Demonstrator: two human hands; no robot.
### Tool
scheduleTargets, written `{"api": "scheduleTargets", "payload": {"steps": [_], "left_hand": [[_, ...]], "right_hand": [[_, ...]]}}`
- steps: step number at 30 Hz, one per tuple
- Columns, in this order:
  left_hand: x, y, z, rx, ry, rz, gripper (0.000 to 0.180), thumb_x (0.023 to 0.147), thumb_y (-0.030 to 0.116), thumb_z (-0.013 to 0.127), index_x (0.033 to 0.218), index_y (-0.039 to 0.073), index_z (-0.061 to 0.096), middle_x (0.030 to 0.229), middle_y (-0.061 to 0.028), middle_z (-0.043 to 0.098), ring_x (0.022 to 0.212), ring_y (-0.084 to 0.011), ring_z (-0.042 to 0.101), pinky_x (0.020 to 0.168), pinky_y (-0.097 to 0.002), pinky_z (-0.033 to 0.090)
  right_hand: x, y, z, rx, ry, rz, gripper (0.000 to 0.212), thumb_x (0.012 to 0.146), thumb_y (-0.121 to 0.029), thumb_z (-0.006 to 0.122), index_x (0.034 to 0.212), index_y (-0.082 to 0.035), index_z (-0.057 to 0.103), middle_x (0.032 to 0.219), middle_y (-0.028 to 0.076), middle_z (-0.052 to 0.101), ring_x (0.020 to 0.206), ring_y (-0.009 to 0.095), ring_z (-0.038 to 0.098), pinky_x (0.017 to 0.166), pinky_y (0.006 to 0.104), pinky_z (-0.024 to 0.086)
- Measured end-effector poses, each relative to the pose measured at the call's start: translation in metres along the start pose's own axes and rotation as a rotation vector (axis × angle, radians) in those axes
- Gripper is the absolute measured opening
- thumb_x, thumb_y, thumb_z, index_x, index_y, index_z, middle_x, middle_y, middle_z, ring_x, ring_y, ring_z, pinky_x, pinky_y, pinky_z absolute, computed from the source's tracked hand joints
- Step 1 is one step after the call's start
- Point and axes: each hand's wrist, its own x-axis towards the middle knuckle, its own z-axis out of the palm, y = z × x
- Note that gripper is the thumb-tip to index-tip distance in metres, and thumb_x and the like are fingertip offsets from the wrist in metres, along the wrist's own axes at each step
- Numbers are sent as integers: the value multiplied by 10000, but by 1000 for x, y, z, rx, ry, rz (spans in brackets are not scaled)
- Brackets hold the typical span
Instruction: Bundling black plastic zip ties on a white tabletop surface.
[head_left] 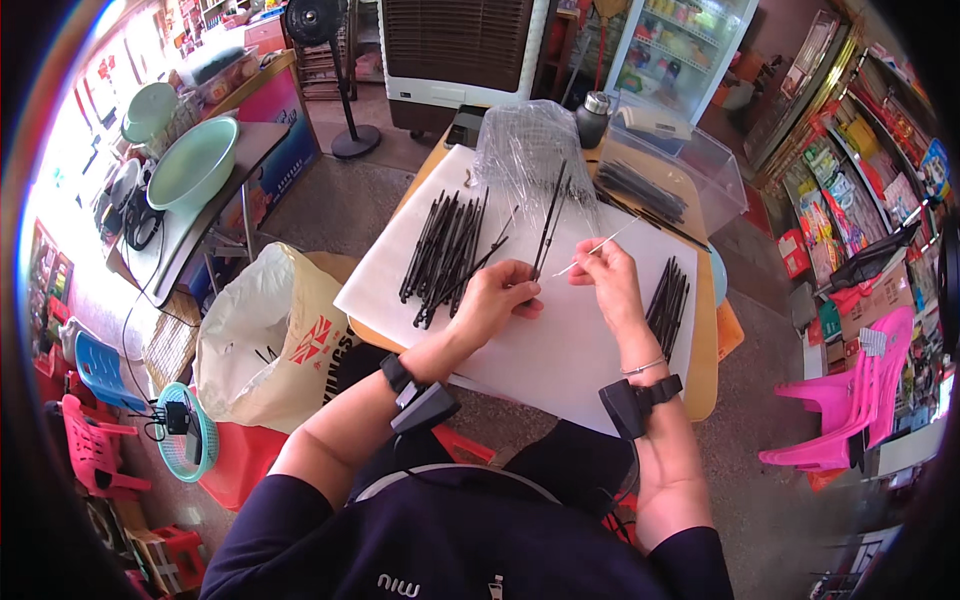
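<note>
My left hand (500,300) is closed in a pinch on a few thin black sticks (548,225), which stand up and away from me over the table. Close beside it, my right hand (608,275) pinches a thin white strip (622,232); one end of the strip points toward the black sticks. A loose pile of black sticks (440,245) lies on the white sheet (560,350) to the left of my hands. Another bundle of black sticks (668,298) rests at the sheet's right edge. Exactly what the sticks are, I cannot tell.
Behind my hands sit a crumpled clear plastic bag (515,140), a grey flask (593,120) and more dark sticks (645,190) by a clear plastic bin (712,170). A large white sack (255,350) stands at the table's left. Pink chairs (850,400) are off to the right.
</note>
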Motion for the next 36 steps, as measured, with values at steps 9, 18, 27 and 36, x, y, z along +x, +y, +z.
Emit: {"api": "scheduleTargets", "payload": {"steps": [9, 18, 27, 36], "left_hand": [[0, 1, -2, -105, -99, -24, 213, 870, -27, 588, 1077, -35, 538, 924, -94, 616, 824, -190, 667, 733, -265, 555], [-3, 7, -4, -128, -150, -54, 190, 882, -3, 592, 1065, -15, 540, 949, -95, 626, 849, -192, 670, 720, -253, 551], [-2, 9, -5, -135, -224, -69, 203, 871, -3, 595, 1066, 12, 542, 913, -71, 614, 845, -188, 672, 715, -248, 548], [-1, 11, -4, -166, -263, -74, 276, 840, -19, 615, 1108, -10, 550, 902, -51, 582, 831, -167, 672, 728, -238, 547]], "right_hand": [[-5, 6, -1, 417, -19, 13, 159, 904, -69, 563, 1058, -31, 544, 901, 83, 635, 813, 182, 638, 768, 316, 544], [-5, 9, -3, 508, -248, 145, 145, 907, -80, 557, 1042, -30, 546, 909, 88, 636, 820, 193, 642, 774, 333, 538], [-1, 10, -10, 563, -332, 249, 175, 882, -79, 577, 1046, -22, 552, 881, 84, 645, 820, 186, 647, 768, 336, 542], [2, 16, -13, 610, -363, 225, 181, 871, -66, 565, 1045, -15, 558, 883, 85, 644, 813, 182, 649, 759, 328, 551]]}}
